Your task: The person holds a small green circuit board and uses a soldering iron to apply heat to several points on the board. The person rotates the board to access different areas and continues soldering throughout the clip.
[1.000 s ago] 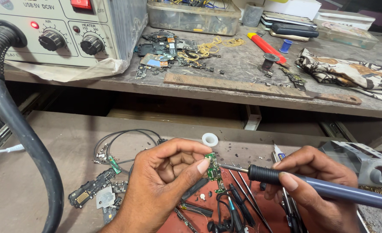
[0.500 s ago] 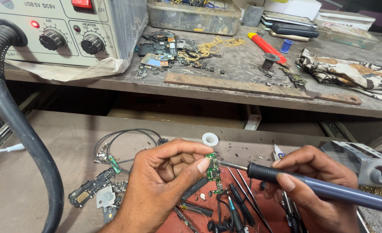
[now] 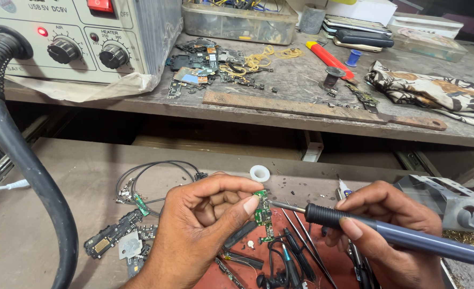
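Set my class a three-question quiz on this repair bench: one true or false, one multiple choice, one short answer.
1. True or false: the left hand pinches a small green circuit board.
2. The soldering iron in the right hand points its tip:
A. at the board
B. at the white ring
C. at the black hose
3. What long flat tool lies along the upper bench's front edge?

Key: 1 true; 2 A; 3 a file.

Place: a repair workshop for small electronics.
Big machine: a hot air station (image 3: pixel 71 37) with knobs and a thick black hose (image 3: pixel 17 160).
Bench: a worn wooden worktop (image 3: pixel 301 101) with phone parts (image 3: pixel 205 64).
Tool: a soldering iron (image 3: pixel 387 235).
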